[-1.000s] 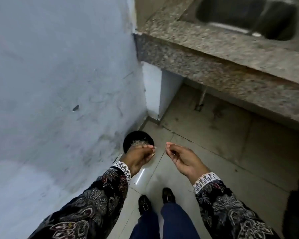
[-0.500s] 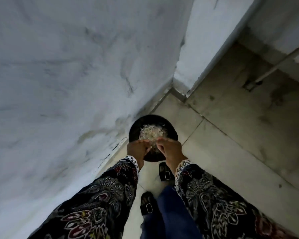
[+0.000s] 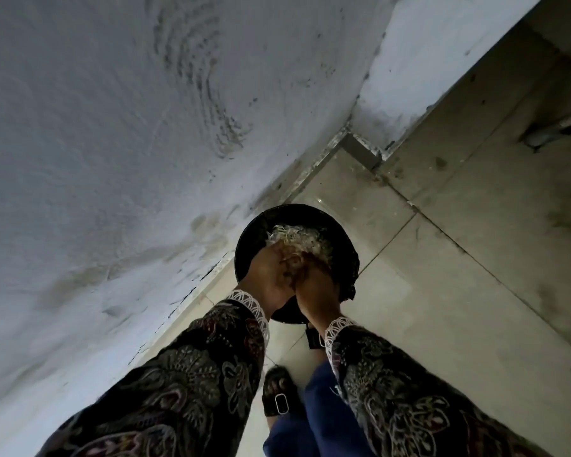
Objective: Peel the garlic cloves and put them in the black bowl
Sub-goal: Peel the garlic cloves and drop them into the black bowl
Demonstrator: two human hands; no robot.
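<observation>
Against the wall, both hands, left hand and right hand, reach into the black bowl of pale garlic peelings, finger spread indiscernible, apparently gathering or dropping scraps; next needs another clove.

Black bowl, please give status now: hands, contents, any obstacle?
Left hand and right hand together, down in black bowl; grips unclear. Pale papery heap in bowl, cloves not distinguishable. Wall beside bowl; nothing blocking.

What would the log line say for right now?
hands: left and right together in black bowl | bowl: on floor by wall, pale shreds inside | grip: unclear
</observation>
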